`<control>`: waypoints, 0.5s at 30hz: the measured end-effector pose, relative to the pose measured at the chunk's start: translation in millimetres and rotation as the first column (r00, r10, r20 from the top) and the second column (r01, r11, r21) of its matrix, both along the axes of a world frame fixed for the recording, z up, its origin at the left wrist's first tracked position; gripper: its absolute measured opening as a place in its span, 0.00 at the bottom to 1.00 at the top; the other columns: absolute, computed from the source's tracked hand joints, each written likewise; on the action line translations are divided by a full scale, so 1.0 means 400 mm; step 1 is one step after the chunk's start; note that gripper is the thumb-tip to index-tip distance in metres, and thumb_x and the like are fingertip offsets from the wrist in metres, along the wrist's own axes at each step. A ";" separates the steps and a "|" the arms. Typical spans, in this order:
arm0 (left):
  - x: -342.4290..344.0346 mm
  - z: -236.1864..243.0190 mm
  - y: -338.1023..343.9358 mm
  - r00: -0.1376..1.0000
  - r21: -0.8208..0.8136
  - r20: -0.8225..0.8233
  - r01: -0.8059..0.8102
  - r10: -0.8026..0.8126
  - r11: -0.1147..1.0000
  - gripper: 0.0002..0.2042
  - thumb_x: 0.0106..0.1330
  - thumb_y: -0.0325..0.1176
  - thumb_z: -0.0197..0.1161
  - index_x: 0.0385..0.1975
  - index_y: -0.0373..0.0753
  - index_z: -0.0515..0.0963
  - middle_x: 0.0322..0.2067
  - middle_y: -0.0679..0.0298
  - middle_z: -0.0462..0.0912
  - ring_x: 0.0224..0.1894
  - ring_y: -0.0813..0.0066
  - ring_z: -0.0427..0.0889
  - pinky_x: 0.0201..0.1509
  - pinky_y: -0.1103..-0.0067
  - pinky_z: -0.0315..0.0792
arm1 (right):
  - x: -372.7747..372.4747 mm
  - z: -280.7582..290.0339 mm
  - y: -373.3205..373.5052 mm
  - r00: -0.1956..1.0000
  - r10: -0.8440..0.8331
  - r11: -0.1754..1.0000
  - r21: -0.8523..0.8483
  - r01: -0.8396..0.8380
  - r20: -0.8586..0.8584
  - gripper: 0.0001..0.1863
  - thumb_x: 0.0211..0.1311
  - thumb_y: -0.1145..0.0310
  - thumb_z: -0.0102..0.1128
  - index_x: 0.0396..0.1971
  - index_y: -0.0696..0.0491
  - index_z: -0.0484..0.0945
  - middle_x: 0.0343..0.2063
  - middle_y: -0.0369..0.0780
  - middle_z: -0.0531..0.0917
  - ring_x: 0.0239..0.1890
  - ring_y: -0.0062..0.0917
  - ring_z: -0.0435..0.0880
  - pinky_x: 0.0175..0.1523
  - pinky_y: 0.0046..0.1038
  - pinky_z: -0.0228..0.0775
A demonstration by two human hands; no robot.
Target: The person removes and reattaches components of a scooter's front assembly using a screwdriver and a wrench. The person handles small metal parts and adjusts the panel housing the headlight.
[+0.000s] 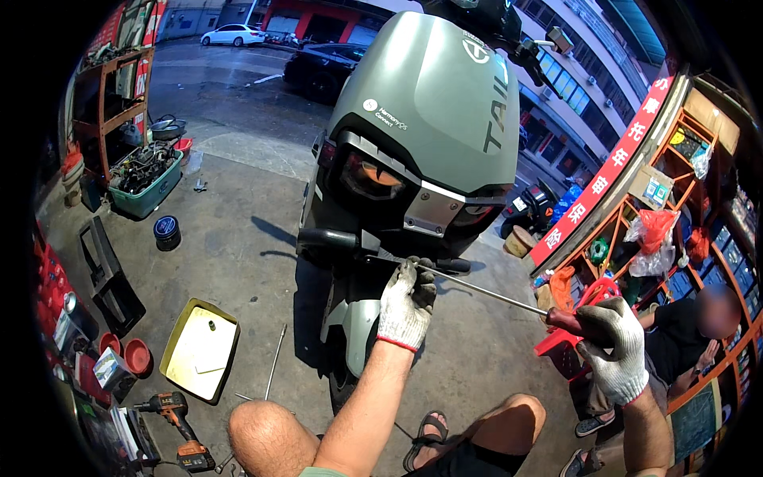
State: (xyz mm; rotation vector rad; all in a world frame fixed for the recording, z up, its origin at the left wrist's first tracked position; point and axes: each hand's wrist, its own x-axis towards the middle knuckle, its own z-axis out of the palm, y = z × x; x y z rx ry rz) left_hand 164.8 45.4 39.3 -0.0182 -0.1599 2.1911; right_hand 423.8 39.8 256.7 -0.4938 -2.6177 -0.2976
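Observation:
A grey-green scooter (pixel 429 87) stands before me, its rear end facing me. My right hand (pixel 616 350), in a white knitted glove, is wrapped round the dark red handle of a long screwdriver (pixel 509 300). The thin metal shaft runs left to my left hand (pixel 408 302), which wears a similar glove with a greyish, soiled finger area. Its fingers are pinched together at the shaft's far end, just below the scooter's tail and above the green rear fender (pixel 359 330). Whether a small part sits between those fingertips is hidden.
On the floor to the left are a yellow-rimmed tray (pixel 203 350), a cordless drill (pixel 181 429), a T-shaped wrench (pixel 276 362), a black tub (pixel 167 232), a black panel (pixel 111 278) and a green parts bin (pixel 147 187). A seated person (pixel 675 342) is at the right, beside shelves.

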 end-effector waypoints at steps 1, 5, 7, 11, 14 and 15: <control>0.000 -0.002 0.001 1.000 0.005 -0.002 -0.003 0.003 1.000 0.07 0.70 0.34 0.56 0.38 0.39 0.77 0.35 0.62 0.82 0.30 0.78 0.80 0.30 0.84 0.76 | -0.001 0.001 -0.001 1.000 -0.007 1.000 -0.008 0.007 0.003 0.27 0.35 0.76 0.71 0.43 0.55 0.79 0.34 0.44 0.77 0.37 0.38 0.79 0.42 0.33 0.71; 0.002 -0.001 0.006 1.000 -0.013 -0.012 -0.020 0.020 1.000 0.07 0.70 0.34 0.56 0.38 0.39 0.77 0.35 0.62 0.81 0.29 0.78 0.80 0.30 0.85 0.75 | 0.004 0.007 0.004 1.000 -0.013 0.990 -0.138 0.015 0.014 0.22 0.43 0.73 0.66 0.44 0.57 0.78 0.32 0.44 0.78 0.33 0.35 0.79 0.40 0.31 0.71; 0.007 0.006 0.009 1.000 -0.030 -0.011 -0.027 0.026 0.999 0.06 0.70 0.34 0.56 0.38 0.39 0.77 0.35 0.62 0.81 0.29 0.79 0.79 0.29 0.85 0.74 | 0.016 0.010 0.012 0.999 -0.037 0.966 -0.255 0.044 0.029 0.20 0.49 0.72 0.63 0.44 0.59 0.78 0.30 0.41 0.79 0.31 0.29 0.79 0.39 0.28 0.71; 0.007 0.016 0.007 0.999 -0.043 -0.002 -0.034 0.034 0.998 0.06 0.70 0.34 0.56 0.37 0.39 0.76 0.34 0.63 0.81 0.28 0.80 0.78 0.27 0.87 0.72 | 0.008 0.018 -0.019 0.963 -0.242 0.587 -0.809 0.045 -0.122 0.20 0.59 0.66 0.59 0.48 0.62 0.73 0.34 0.35 0.77 0.33 0.15 0.74 0.37 0.18 0.68; 0.005 0.038 0.027 0.999 0.026 0.051 0.000 -0.002 1.000 0.07 0.71 0.35 0.56 0.37 0.39 0.76 0.33 0.64 0.81 0.27 0.82 0.77 0.26 0.87 0.72 | 0.026 0.020 0.012 0.981 0.014 0.865 -0.490 -0.110 -0.195 0.21 0.51 0.73 0.60 0.47 0.61 0.73 0.41 0.43 0.75 0.41 0.24 0.76 0.45 0.27 0.69; 0.000 0.056 0.030 0.998 0.047 0.062 0.015 -0.018 0.999 0.07 0.71 0.35 0.56 0.37 0.39 0.76 0.33 0.64 0.81 0.26 0.82 0.77 0.26 0.88 0.71 | 0.022 0.018 0.011 0.974 0.044 0.920 -0.371 -0.125 -0.221 0.21 0.45 0.76 0.60 0.44 0.60 0.74 0.39 0.46 0.75 0.42 0.32 0.77 0.48 0.32 0.69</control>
